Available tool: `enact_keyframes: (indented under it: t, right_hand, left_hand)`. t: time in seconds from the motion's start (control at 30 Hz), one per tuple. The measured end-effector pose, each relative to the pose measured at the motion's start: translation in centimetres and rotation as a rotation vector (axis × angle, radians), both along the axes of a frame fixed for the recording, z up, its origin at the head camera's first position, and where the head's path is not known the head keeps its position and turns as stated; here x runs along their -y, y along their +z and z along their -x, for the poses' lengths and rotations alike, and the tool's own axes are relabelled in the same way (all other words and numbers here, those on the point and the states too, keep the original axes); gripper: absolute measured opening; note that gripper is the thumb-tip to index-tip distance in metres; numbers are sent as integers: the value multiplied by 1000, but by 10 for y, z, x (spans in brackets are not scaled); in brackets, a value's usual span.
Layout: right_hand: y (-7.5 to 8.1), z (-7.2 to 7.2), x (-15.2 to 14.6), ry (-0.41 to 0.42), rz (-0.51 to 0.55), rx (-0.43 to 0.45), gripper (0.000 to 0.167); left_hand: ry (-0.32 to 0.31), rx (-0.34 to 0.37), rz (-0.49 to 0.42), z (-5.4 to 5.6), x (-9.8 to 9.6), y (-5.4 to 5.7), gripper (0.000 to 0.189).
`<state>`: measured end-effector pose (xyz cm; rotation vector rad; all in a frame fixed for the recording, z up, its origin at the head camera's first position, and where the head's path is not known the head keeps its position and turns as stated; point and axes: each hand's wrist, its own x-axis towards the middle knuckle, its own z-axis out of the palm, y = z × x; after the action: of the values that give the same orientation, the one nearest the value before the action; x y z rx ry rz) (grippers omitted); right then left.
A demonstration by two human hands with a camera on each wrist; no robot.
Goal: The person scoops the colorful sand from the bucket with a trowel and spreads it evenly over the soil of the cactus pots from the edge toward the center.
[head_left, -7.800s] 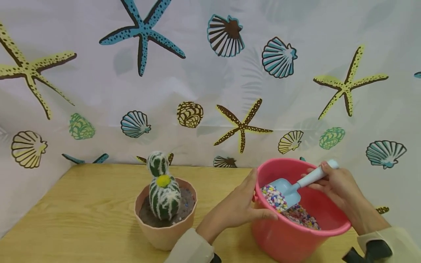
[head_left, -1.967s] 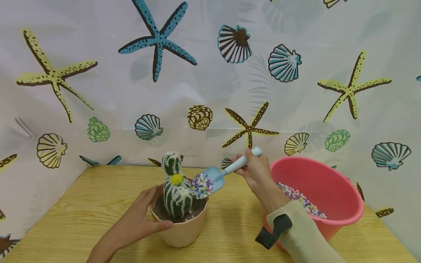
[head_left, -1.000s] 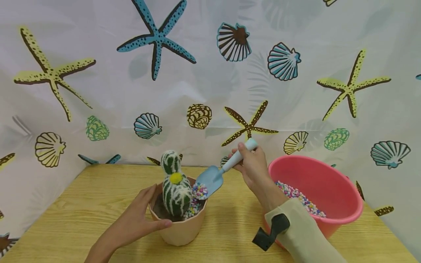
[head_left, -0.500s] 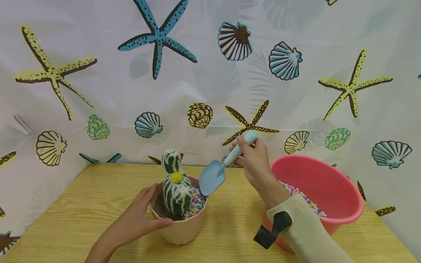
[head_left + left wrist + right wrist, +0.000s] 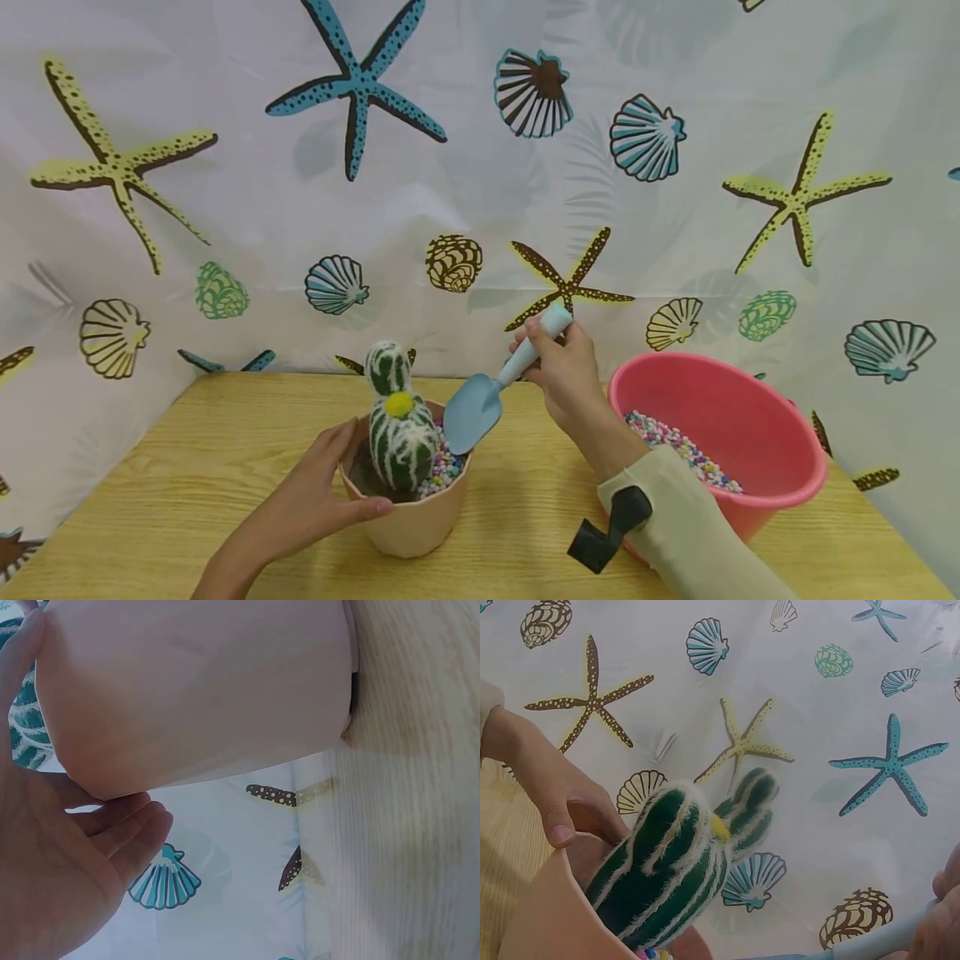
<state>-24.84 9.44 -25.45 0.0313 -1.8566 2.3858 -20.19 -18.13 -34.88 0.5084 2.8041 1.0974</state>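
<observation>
My left hand (image 5: 311,500) holds the peach flower pot (image 5: 416,532) at its left side, thumb along the front of the rim; the left wrist view shows the fingertips (image 5: 146,832) under the pot's edge. A striped cactus (image 5: 402,450) with a yellow flower stands in dark soil. Colourful pebbles (image 5: 444,468) cover the soil on its right side. My right hand (image 5: 573,375) grips a light-blue hand trowel (image 5: 472,414) by the handle. Its bare blade tilts down over the pot's right rim. In the right wrist view the trowel's handle (image 5: 877,934) shows at the bottom right.
A pink bucket (image 5: 727,392) holding more colourful pebbles (image 5: 682,446) stands on the wooden table (image 5: 180,475) at the right, partly behind my right forearm. A white cloth (image 5: 465,167) with starfish and shells hangs behind the table.
The trowel carried pebbles from the bucket to the pot and tipped them in beside the cactus; its blade is now bare. My left hand moved from the bucket's rim to the pot.
</observation>
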Motion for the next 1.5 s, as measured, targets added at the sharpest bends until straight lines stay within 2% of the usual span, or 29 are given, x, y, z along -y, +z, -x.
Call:
enact_keyframes:
  t: [0.37, 0.63, 0.87, 0.97, 1.2, 1.3, 1.5]
  right_hand:
    - [5, 0, -9, -19, -41, -35, 20]
    - [16, -1, -23, -71, -94, -47, 30]
    - [28, -4, -36, -52, -94, -8, 35]
    - [33, -6, -44, -49, -96, -6, 37]
    - [36, -8, -60, -38, -81, 11, 34]
    - [37, -10, -66, -41, -71, 23, 30]
    - [42, -17, -77, -55, -103, 14, 33]
  left_hand:
    - [25, 41, 56, -2, 5, 2, 106]
    - [14, 45, 42, -8, 8, 0, 96]
    - [81, 118, 52, -16, 8, 1, 88]
    - [102, 125, 56, -19, 8, 1, 83]
    - [100, 68, 58, -33, 9, 5, 63]
    - [85, 53, 64, -37, 8, 6, 53]
    - [28, 7, 60, -46, 0, 6, 40]
